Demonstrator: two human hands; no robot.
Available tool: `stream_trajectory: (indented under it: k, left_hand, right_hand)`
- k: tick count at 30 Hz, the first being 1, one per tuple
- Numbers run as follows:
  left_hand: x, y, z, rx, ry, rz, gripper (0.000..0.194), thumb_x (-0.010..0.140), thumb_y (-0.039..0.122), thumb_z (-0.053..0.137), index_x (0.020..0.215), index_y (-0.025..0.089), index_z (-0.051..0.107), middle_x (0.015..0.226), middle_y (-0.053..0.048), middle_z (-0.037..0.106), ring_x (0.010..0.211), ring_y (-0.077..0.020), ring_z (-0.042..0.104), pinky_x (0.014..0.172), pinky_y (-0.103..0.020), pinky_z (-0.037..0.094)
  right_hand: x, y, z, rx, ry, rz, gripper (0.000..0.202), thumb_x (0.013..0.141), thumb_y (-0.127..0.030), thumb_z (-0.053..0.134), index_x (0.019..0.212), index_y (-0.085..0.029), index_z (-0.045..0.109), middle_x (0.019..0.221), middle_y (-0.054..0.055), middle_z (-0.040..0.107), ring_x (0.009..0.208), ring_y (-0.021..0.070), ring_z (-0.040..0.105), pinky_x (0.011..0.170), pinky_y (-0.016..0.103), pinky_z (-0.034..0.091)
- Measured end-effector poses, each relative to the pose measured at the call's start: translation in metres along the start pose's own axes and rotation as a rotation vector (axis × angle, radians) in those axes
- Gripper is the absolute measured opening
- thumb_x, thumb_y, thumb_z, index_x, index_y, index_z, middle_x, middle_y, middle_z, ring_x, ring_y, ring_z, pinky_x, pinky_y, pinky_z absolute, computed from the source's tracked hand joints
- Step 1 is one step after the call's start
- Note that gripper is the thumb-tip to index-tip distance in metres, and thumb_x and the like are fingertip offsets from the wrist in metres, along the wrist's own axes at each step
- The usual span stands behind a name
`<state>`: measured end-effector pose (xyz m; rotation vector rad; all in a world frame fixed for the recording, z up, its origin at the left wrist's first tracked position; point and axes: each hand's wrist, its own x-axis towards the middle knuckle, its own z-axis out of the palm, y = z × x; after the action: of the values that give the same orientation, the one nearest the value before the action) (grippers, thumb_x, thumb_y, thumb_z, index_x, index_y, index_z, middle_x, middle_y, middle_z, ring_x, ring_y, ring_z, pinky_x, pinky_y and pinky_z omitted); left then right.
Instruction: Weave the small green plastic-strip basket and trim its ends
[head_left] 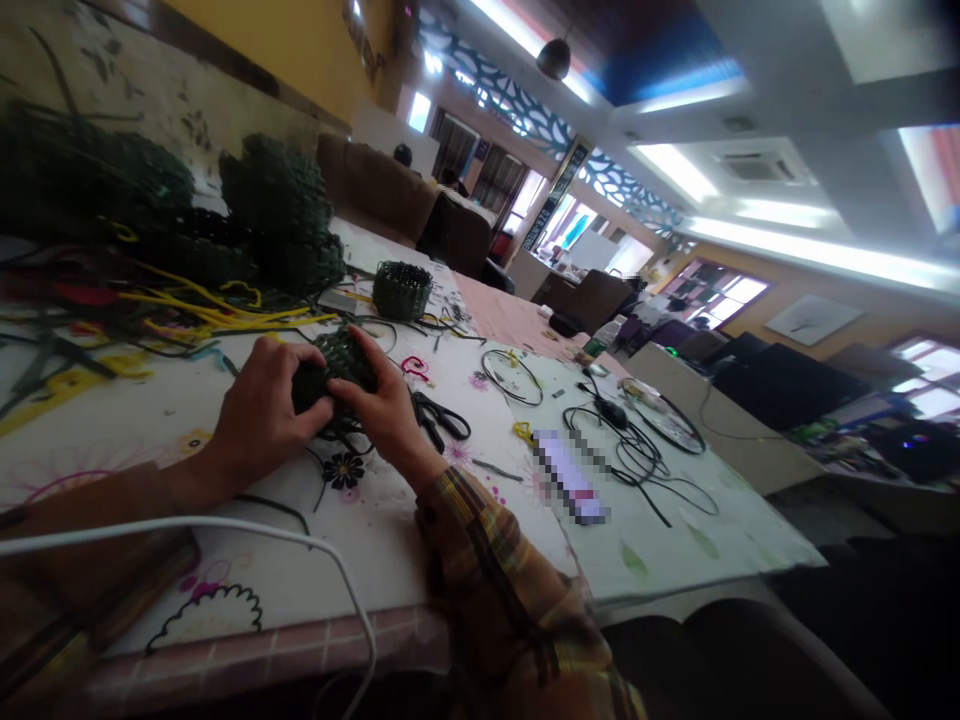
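Both hands hold a small dark green woven piece above the patterned tablecloth. My left hand wraps its left side, with the thumb along the near edge. On the right side, my right hand presses it with thumb and fingers. Dark strands hang beneath the piece. Black-handled scissors lie just right of my right hand. A small round woven basket stands upright farther back.
Dark green woven baskets are piled at the back left, near yellow strips. A pixelated purple object and a coiled black cable lie to the right. A white cable crosses the foreground.
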<state>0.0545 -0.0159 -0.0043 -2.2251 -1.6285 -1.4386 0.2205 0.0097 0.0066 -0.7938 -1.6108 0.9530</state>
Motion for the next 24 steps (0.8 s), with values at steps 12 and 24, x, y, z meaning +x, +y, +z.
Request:
stream_trajectory:
  k: [12,24]
  left_hand:
    - [0.000,0.005,0.004,-0.061,-0.044,-0.021,0.038,0.083,0.043,0.059,0.116,0.025,0.055,0.115,-0.012,0.058,0.112,-0.0349,0.062,0.100,-0.052,0.053]
    - [0.000,0.004,0.000,-0.055,-0.062,-0.043,0.040,0.084,0.044,0.058,0.118,0.022,0.055,0.116,-0.013,0.057,0.112,-0.0354,0.060,0.099,-0.055,0.053]
  right_hand:
    - [-0.003,-0.017,0.002,-0.047,0.044,0.091,0.052,0.086,-0.026,0.073,0.135,-0.022,0.059,0.122,0.004,0.072,0.110,0.0191,0.069,0.103,0.033,0.057]
    - [0.001,-0.018,-0.023,0.191,-0.213,0.150,0.060,0.077,-0.032,0.081,0.131,-0.026,0.056,0.111,0.001,0.068,0.096,0.0179,0.065,0.085,0.030,0.060]
